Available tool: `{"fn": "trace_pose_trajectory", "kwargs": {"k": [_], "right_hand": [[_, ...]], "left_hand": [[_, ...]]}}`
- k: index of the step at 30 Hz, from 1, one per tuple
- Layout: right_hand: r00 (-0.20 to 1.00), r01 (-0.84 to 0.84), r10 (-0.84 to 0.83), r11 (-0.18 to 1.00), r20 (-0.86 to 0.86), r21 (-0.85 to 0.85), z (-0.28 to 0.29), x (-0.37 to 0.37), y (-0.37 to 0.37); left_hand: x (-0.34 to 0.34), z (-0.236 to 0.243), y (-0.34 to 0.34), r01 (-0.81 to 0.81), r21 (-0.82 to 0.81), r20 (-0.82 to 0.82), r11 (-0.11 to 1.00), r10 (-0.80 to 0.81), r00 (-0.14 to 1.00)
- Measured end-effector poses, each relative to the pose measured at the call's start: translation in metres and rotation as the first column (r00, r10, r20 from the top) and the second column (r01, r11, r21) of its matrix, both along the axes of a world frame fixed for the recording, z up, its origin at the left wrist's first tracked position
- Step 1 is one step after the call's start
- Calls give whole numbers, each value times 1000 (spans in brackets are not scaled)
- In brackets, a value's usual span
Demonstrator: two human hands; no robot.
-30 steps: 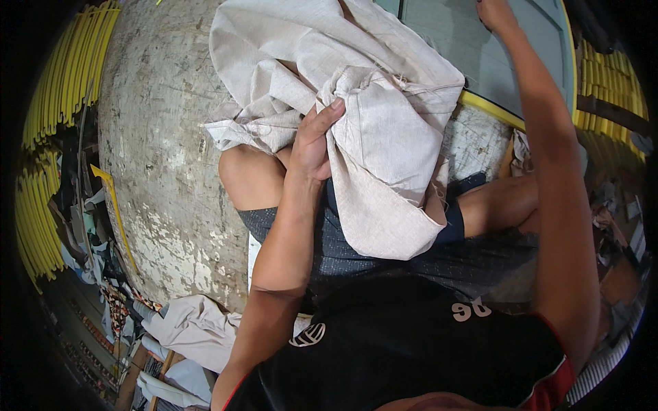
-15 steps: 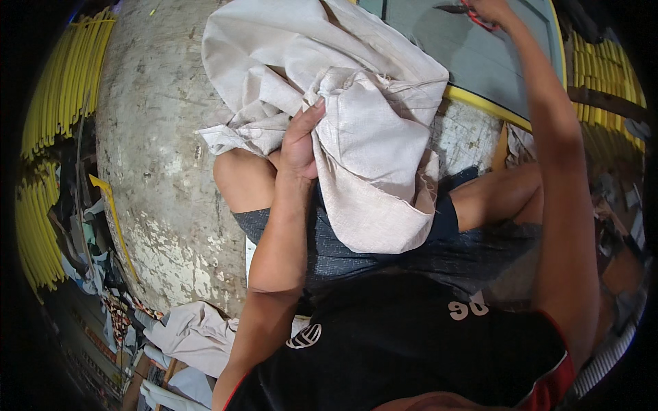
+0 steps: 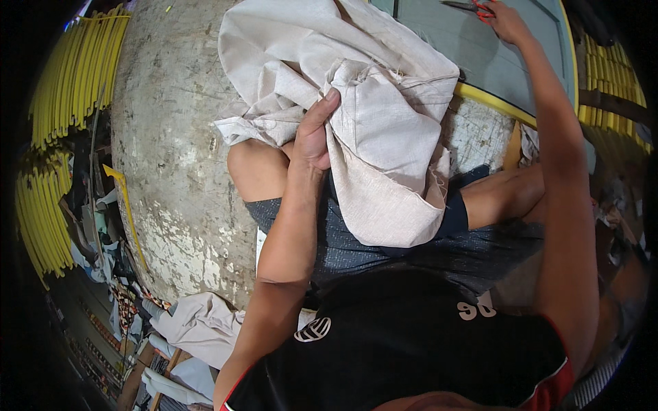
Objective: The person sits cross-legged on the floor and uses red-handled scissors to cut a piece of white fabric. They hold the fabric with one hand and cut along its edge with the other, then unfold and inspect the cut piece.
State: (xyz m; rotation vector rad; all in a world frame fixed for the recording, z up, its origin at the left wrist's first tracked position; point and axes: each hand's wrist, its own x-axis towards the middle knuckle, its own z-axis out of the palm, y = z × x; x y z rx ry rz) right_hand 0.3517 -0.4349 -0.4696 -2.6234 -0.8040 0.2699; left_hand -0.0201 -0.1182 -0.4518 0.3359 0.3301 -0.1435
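Observation:
My left hand (image 3: pixel 313 133) grips a bunched piece of off-white woven fabric (image 3: pixel 382 163), thumb on top of its folded seam. The cloth drapes over my lap, with loose threads along its raw edges, and spreads upward over the worn surface. At the upper right, my right hand (image 3: pixel 505 22) is closed on scissors (image 3: pixel 465 8) with red handles and dark blades, held over a grey-green panel (image 3: pixel 548 61) with a yellow border; the arm is stretched out toward it.
I sit cross-legged on a worn, paint-flecked surface (image 3: pixel 164 157). Stacks of yellow strips (image 3: pixel 72 79) line both sides, with a loose yellow piece (image 3: pixel 123 198) on the left. More off-white cloth (image 3: pixel 199 322) and a jumble of scraps lie at the lower left.
The scissors, out of sight at the upper edge a second ago, have come into view in my right hand. My left hand keeps its hold on the fabric.

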Motion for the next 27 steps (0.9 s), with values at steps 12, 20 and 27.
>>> {"fn": "trace_pose_trajectory", "kwargs": {"k": [12,20,27], "right_hand": [[710,666,117,208,-695,716,-31,31,-53],[854,475,-261,743,-450,471,90,-177,-9],[551,517,363,558,-751,649,152,-363,8]], "left_hand": [[-1,12,-4,100,235,-6,967,-101,995],[-22,43,-27,109,-22,-8,994,-110,994],[-54,112,-67,111,11,4,994,-111,994]]}}
